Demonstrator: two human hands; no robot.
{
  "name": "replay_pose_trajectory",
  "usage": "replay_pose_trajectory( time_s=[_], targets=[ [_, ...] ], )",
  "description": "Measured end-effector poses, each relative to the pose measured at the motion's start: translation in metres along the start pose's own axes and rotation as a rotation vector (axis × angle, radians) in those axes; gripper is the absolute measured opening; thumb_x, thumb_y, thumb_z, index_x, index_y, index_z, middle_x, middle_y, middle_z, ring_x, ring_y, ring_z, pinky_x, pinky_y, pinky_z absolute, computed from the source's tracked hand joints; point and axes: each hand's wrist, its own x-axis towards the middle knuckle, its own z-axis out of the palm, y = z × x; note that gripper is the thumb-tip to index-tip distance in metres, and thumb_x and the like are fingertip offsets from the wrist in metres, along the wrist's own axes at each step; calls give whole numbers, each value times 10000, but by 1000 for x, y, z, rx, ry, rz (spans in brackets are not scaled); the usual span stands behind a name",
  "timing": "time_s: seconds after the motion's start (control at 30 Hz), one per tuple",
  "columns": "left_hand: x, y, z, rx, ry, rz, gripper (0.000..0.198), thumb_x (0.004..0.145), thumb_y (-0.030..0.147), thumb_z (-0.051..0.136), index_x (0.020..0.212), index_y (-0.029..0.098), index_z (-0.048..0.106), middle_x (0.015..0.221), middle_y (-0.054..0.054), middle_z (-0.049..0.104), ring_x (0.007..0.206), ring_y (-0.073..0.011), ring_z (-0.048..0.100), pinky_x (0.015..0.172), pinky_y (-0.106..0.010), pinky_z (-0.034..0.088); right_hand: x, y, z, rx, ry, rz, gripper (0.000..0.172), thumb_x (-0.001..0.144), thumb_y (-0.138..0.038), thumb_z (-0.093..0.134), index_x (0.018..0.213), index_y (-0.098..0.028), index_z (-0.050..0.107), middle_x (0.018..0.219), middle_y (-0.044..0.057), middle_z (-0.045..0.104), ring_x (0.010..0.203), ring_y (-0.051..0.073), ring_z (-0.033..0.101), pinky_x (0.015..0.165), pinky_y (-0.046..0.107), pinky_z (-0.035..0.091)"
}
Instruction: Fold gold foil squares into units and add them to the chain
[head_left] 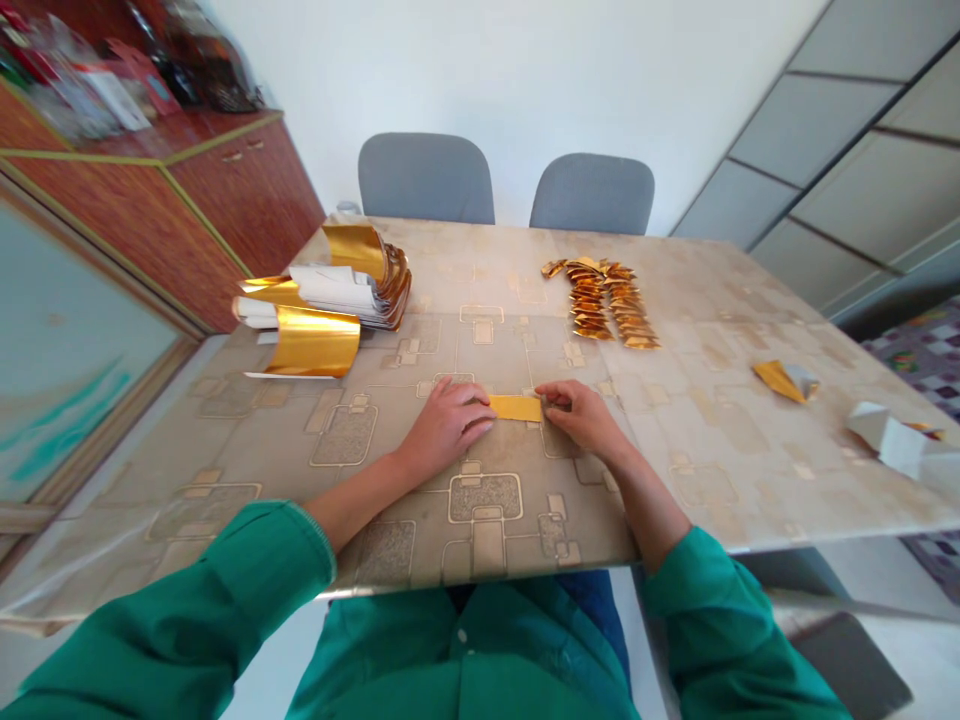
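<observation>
A narrow strip of folded gold paper (pixel 516 408) lies flat on the table between my two hands. My left hand (pixel 454 415) has its fingers closed on the strip's left end. At the right end, my right hand (pixel 570 408) pinches the paper between thumb and fingers. Far left, a stack of gold-and-white paper sheets (pixel 337 295) sits with curled edges; one shiny gold sheet (pixel 315 342) lies in front. Beyond my right hand, folded gold paper pieces (pixel 611 305) stand in two rows.
The table (pixel 480 560) has a patterned cover. Crumpled gold paper (pixel 784 381) and white-and-gold scraps (pixel 896 440) lie at the right. Two grey chairs (pixel 426 175) stand across the table, against a white wall. A wooden cabinet (pixel 240 180) is at the back left.
</observation>
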Motion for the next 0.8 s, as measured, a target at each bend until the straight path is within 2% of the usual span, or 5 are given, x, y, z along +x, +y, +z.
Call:
replay_pose_trajectory(
  time_s=[0.1, 0.17, 0.4, 0.6, 0.8],
  targets=[
    [7, -3, 3, -19, 89, 1, 65, 904, 179, 647, 951, 190, 690, 1087, -65, 672, 1054, -229, 605, 999, -464, 415, 4, -8, -1, -5, 27, -25, 302, 820, -132, 564, 1042, -246, 734, 922, 30, 709, 840, 176, 630, 786, 305, 468],
    [9, -4, 3, -8, 124, -6, 187, 883, 175, 672, 1069, 175, 662, 1145, -89, 663, 1076, -241, 594, 977, -441, 442, 3, -14, 1, -5, 59, -67, 216, 873, -230, 590, 1032, -238, 736, 927, 41, 705, 845, 183, 624, 777, 310, 456],
    [9, 0, -2, 144, 105, 19, 453, 893, 194, 658, 1331, 192, 546, 1367, -136, 564, 1232, -295, 525, 1069, -516, 396, -16, -32, 11, -67, 134, -208, 175, 929, -377, 610, 995, -271, 733, 952, 39, 682, 943, 220, 574, 831, 360, 362],
    [8, 0, -2, 208, 117, 68, 245, 928, 187, 611, 1171, 206, 639, 1301, -104, 605, 1196, -260, 556, 1114, -533, 340, -21, -46, 13, -179, 121, -256, 242, 862, -344, 703, 1084, -249, 692, 961, 41, 687, 943, 240, 550, 824, 365, 325],
    [6, -2, -1, 236, 186, 88, 133, 951, 228, 579, 984, 214, 707, 1094, -79, 640, 1014, -232, 582, 963, -432, 464, -19, -42, 13, -172, 127, -216, 410, 840, -238, 667, 1247, -240, 614, 1026, 64, 679, 980, 260, 549, 821, 366, 331]
  ],
)
